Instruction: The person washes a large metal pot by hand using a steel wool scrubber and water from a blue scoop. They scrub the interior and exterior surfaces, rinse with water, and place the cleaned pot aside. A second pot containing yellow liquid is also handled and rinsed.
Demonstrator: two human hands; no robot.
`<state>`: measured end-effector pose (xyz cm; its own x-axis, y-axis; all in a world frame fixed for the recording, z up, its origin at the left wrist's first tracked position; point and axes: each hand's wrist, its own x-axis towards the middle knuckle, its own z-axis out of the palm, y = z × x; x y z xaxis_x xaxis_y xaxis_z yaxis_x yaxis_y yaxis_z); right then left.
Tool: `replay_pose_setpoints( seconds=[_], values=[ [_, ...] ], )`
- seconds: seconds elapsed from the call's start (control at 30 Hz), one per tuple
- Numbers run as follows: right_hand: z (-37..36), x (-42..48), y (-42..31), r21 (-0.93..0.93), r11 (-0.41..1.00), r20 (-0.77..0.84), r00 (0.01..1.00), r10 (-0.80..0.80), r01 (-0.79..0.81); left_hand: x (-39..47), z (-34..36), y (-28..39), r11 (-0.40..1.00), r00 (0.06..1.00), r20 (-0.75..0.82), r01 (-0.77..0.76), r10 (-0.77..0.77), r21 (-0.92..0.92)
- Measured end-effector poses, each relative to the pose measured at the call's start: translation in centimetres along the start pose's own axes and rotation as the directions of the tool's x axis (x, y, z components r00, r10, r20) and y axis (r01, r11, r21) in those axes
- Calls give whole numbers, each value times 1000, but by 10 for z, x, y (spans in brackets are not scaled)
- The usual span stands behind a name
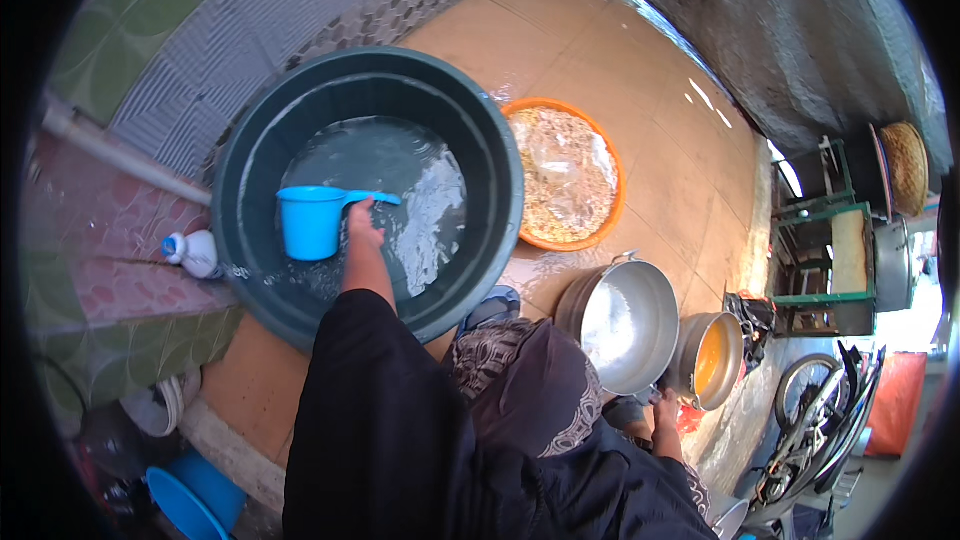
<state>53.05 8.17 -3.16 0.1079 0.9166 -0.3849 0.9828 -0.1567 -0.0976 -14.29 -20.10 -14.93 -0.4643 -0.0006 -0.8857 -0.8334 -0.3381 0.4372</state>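
Note:
My left hand (363,221) grips the handle of a light-blue plastic water dipper (310,229). The dipper is roughly upright, inside a large dark-green plastic tub (502,187). Water (360,157) lies in the bottom of the tub, with ripples and a bright reflection on it. Low on the right, my right hand (664,406) is at the handle on the near rim of a large aluminium pot (637,330). The pot is tipped so that its bright inside shows. My right fingers are partly hidden in shadow.
An orange basin (619,195) of pale, grainy contents stands beside the tub. A smaller metal pot (731,382) has orange inside. A white bottle (196,252) with a blue cap touches the tub's left side. A blue bucket (199,495), a green-framed rack (821,300) and a motorcycle (802,442) stand farther out.

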Motion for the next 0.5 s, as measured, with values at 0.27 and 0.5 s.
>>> replay_pose_setpoints(
  seconds=[0.27,0.5],
  values=[
    [-106,-87,-94,-187,878,14,894,-447,442,79,7,7,857,970,-91,-244,227,-453],
    [-146,-127,-115,-87,814,-51,814,-579,574,72,-38,-56,376,711,-254,-16,656,926]
  ],
)
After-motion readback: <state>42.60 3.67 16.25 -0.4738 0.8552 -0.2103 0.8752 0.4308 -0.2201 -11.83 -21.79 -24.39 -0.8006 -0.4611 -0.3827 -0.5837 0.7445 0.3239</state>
